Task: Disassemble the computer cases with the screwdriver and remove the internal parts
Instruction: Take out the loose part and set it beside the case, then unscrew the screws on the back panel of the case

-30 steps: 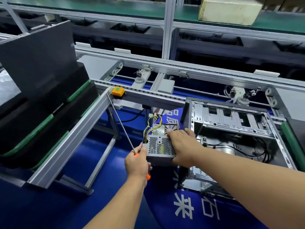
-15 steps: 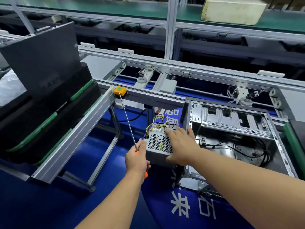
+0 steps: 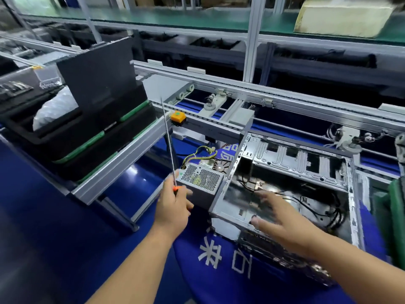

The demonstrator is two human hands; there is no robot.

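A long conveyor line [image 3: 285, 99] of grey metal rails runs across the back; a green shelf [image 3: 175, 18] sits above it with a pale yellow block [image 3: 341, 18] on top. On the left, black trays [image 3: 92, 137] with green edges are stacked on a metal frame [image 3: 122, 159]; a flat dark panel [image 3: 98, 84] stands up in the top tray, and a white plastic bag [image 3: 54, 108] lies in the tray beside it.

The open computer case [image 3: 306, 172] lies on its side on a blue mat [image 3: 219, 270] with white letters; its cover is off, so you can see right in. Inside are black wires [image 3: 328, 207] along the shiny floor of the case and a silver plate with slots at the back; the rest in there is too blurry to tell.

The grey power supply [image 3: 201, 183] is outside the case, just beside its left wall, with round holes in its top; yellow and black wires [image 3: 197, 154] curl up from its back end.

The left hand [image 3: 173, 205] is curled round the orange handle of a long thin screwdriver [image 3: 169, 145]; the shaft points up; the hand is close to the near corner of the power supply, and I cannot tell if it touches it. The right hand [image 3: 278, 220] is spread flat with fingers straight and apart; it holds nothing and hovers over the open case; it looks blurry.

A small orange button box [image 3: 178, 117] sits on the rail behind the screwdriver.
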